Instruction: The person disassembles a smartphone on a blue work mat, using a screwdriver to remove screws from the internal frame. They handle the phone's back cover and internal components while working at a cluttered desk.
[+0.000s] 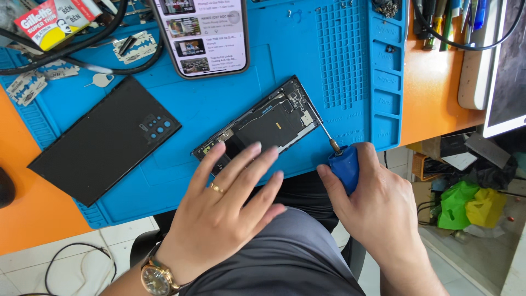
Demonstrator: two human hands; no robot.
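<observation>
Opened phone mid-mat, fragile, light; best steadied by edges. Left hand flat, fingers spread on its 7 o'clock end. Right hand closed round blue screwdriver, tip at 3 o'clock corner.

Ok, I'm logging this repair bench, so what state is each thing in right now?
Opened black smartphone: back off, internals exposed, flat on blue mat.
Black rear cover panel: removed, lying apart.
Second phone: screen lit.
Blue-handled screwdriver: tip on the opened phone.
Left hand: steadying the phone.
Right hand: gripping the screwdriver.
</observation>
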